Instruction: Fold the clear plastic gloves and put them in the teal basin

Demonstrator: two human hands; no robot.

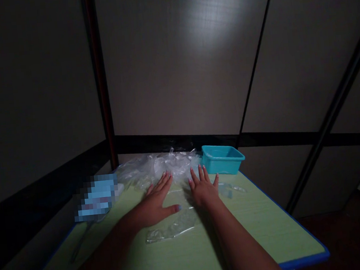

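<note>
Clear film (173,230) this thin would, I judge, be best handled with light, even pressure and wide-spread fingers, to avoid rucking it. Left fingers (164,182) and right fingers (201,174) are extended, gripping nothing; firm contact I cannot tell. The film lies between and nearer than them, crumpled plastic (173,165) just beyond, a teal basin (219,166) beyond the right fingers.
</note>
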